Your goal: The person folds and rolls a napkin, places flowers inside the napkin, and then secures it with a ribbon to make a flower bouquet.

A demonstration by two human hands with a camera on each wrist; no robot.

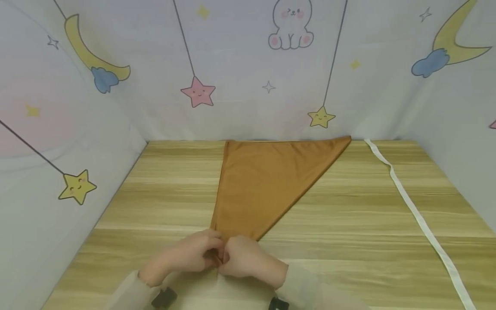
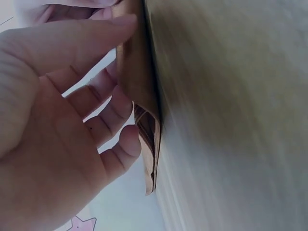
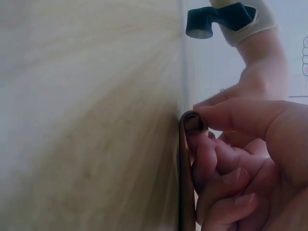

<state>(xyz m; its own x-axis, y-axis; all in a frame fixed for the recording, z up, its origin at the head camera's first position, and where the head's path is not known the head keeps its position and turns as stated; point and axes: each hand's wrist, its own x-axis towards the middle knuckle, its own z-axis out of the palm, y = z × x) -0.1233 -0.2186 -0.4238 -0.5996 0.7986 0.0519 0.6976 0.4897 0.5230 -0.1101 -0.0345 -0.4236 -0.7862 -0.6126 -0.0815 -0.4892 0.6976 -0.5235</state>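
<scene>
A brown cloth point(image 1: 263, 181), folded to a slanted, roughly triangular shape, lies flat on the wooden table with its narrow end towards me. At that near end my left hand point(image 1: 190, 252) pinches the left edge, thumb on top and fingers behind, as the left wrist view shows. Below those fingers, folded layers of the cloth point(image 2: 150, 125) gape apart. Close beside it, my right hand point(image 1: 248, 258) pinches the same corner between thumb and forefinger. Seen from the right wrist, the cloth's edge point(image 3: 186, 178) curls over into a small roll at the fingertips. Both hands nearly meet.
A long white strip point(image 1: 414, 211) runs slantwise down the right side of the table point(image 1: 333, 258). Pale fabric walls point(image 1: 248, 116) printed with stars and moons enclose the back and sides. A dark band point(image 1: 164, 297) sits at my left wrist.
</scene>
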